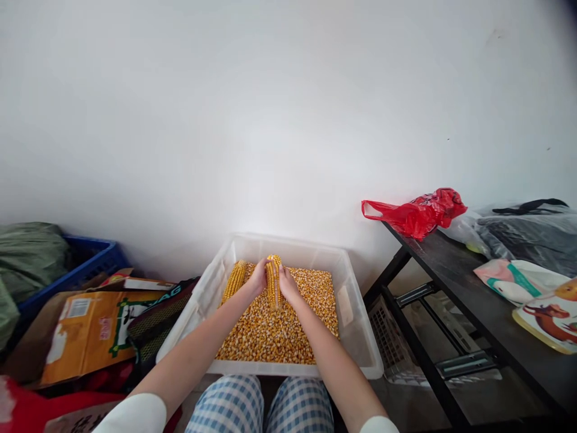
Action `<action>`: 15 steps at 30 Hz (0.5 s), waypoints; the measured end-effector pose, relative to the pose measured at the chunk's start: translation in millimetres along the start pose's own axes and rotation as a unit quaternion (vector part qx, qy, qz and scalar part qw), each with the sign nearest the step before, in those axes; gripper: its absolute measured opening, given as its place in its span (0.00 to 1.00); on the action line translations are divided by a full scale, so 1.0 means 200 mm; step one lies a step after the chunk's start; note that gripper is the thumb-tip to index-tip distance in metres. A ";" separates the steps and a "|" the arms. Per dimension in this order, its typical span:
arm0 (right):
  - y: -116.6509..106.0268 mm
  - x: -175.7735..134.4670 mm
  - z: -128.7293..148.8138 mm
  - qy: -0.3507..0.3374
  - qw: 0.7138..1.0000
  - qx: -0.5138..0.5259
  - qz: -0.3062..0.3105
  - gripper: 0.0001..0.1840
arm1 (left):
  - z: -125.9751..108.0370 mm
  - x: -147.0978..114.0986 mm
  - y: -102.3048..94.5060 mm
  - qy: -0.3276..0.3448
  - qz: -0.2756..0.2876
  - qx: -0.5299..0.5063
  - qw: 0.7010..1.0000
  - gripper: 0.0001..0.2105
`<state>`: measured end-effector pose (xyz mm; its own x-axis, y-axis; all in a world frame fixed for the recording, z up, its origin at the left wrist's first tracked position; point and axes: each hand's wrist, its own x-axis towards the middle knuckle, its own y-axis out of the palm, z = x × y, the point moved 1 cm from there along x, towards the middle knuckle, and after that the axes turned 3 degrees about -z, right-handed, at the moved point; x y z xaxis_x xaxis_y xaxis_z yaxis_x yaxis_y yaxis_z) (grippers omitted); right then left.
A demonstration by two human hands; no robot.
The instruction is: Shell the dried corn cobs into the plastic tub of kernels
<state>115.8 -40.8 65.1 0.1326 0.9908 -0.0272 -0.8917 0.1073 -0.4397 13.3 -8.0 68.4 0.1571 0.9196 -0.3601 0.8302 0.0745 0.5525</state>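
Between my two hands is a yellow ear of corn (pixel 274 287), held upright over a bed of loose kernels. A pale strip without kernels runs down its front. My left hand (pixel 259 275) grips the ear's left side, and my right hand (pixel 285 282) is closed on its right side. The loose corn kernels (pixel 265 340) cover the bottom of a translucent white plastic bin (pixel 288 368). More whole ears of corn (pixel 235 279) lie at the bin's left side, just left of my left hand.
Left of the bin are a cardboard box (pixel 90 331), a black mesh bag (pixel 162 325) and a blue crate (pixel 103 258). On the right, a black table (pixel 473 288) carries a red plastic bag (pixel 419 213) and other packages. A white wall (pixel 270 120) rises behind.
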 end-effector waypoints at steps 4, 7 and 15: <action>0.01 0.00 -0.01 0.001 1.000 -0.011 0.020 0.33 | -0.01 -0.01 0.01 -0.005 0.003 -0.016 1.000 0.10; 0.02 0.00 -0.01 0.004 0.999 -0.023 0.029 0.33 | -0.02 -0.01 0.00 -0.011 -0.002 -0.028 1.000 0.10; 0.06 0.00 -0.04 -0.015 0.999 -0.019 0.037 0.34 | -0.03 -0.03 -0.01 -0.023 -0.042 -0.049 0.998 0.08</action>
<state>109.2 -39.3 53.8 0.0535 0.9980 -0.0335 -0.8811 0.0314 -0.4719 6.8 -11.0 74.2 0.1154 0.8901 -0.4409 0.7855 0.1899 0.5890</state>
